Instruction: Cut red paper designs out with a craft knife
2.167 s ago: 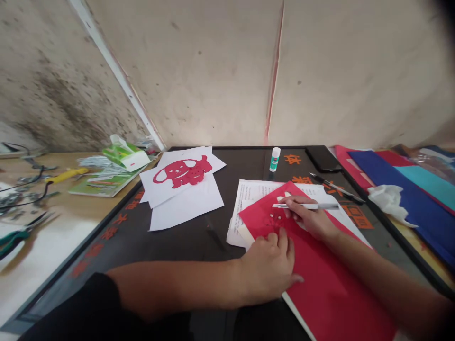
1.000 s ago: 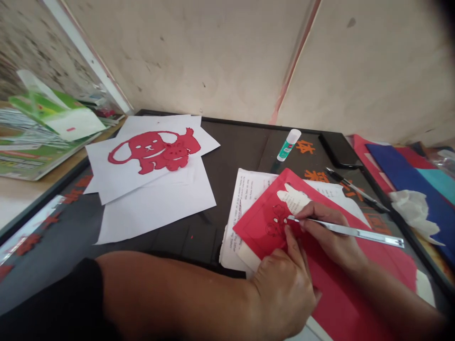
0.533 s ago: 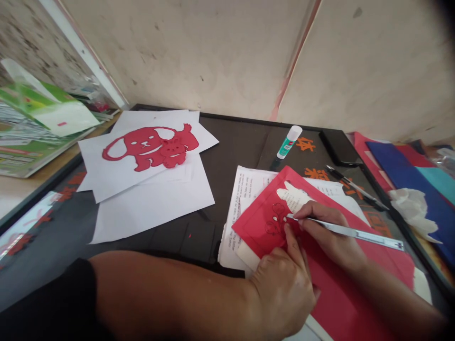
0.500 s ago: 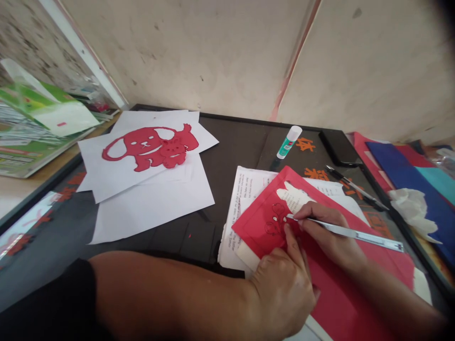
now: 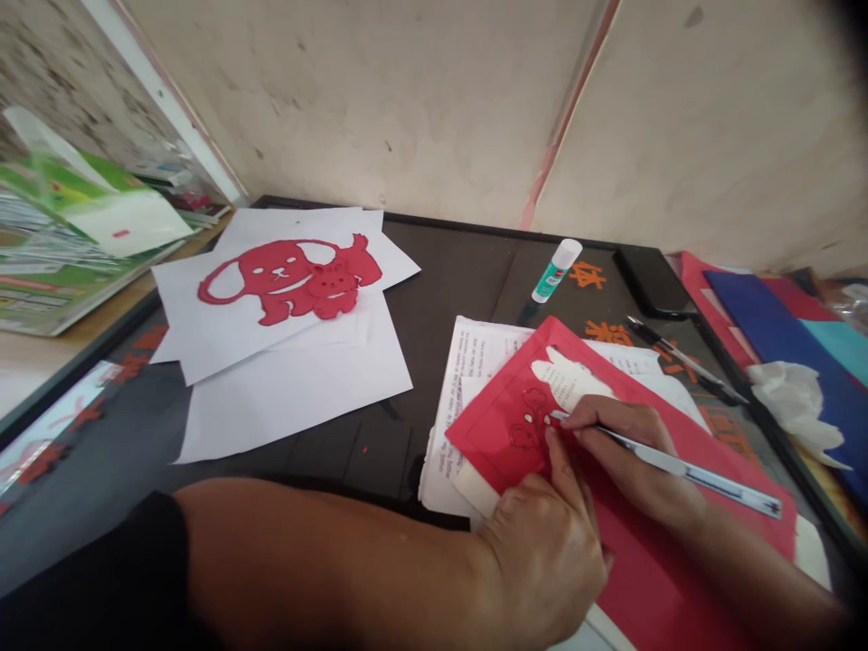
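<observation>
A red sheet of paper [image 5: 668,579] with a drawn flower-like outline and small cut-out holes lies over printed pages [image 5: 444,434]. My left hand [image 5: 546,551] presses on the sheet, its index finger stretched toward the outline and the other fingers curled beneath; it grips nothing visible. Close beside that fingertip, my right hand [image 5: 630,448] is closed like a pen grip around a slim silver craft knife [image 5: 736,491]. The knife's tip meets the paper near the small holes, and its back end slants to the right. Above the outline, a larger cut-out gap shows printed paper underneath.
White sheets [image 5: 298,407] at left carry a red paper-cut dog [image 5: 285,276]. A glue stick [image 5: 557,271] stands behind the red paper. A phone [image 5: 655,282], a pen [image 5: 684,359], a crumpled tissue [image 5: 797,407] and coloured sheets [image 5: 766,316] lie at right.
The view has shifted slightly, so most things sit a little differently in the picture. The knife's back end has dipped slightly; both hands stay at the same spot on the red paper.
</observation>
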A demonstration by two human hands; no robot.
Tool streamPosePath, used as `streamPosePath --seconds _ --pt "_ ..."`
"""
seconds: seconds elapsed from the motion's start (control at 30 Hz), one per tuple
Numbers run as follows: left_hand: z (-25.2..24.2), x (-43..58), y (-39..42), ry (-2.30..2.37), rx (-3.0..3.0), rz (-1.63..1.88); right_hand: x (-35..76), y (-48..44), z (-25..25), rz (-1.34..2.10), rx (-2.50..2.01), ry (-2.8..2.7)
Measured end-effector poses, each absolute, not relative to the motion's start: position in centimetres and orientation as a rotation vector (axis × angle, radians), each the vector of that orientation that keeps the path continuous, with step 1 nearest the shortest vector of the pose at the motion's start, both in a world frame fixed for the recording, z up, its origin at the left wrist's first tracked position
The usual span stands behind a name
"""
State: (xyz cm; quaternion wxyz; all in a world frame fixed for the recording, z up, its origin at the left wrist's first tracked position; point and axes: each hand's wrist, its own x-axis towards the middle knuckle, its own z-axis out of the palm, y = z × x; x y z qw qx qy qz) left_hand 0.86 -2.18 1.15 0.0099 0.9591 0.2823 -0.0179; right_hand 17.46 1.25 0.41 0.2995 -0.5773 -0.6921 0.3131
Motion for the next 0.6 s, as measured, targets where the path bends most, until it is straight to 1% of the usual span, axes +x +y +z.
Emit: streamPosePath --seconds 0.13,0.33,0.6 --pt "1.2 0.93 -2.15 0.869 2.992 -0.082 17.35 1.22 0.54 0.796 -1.519 -1.853" --pt "0.88 1.02 -2.38 0.907 2.991 -0.024 17.52 1.04 0.56 0.772 -1.467 -1.87" --pt "1.22 1.02 -2.09 0.903 2.989 -0.042 17.55 1.09 0.62 0.881 -1.512 -1.77"
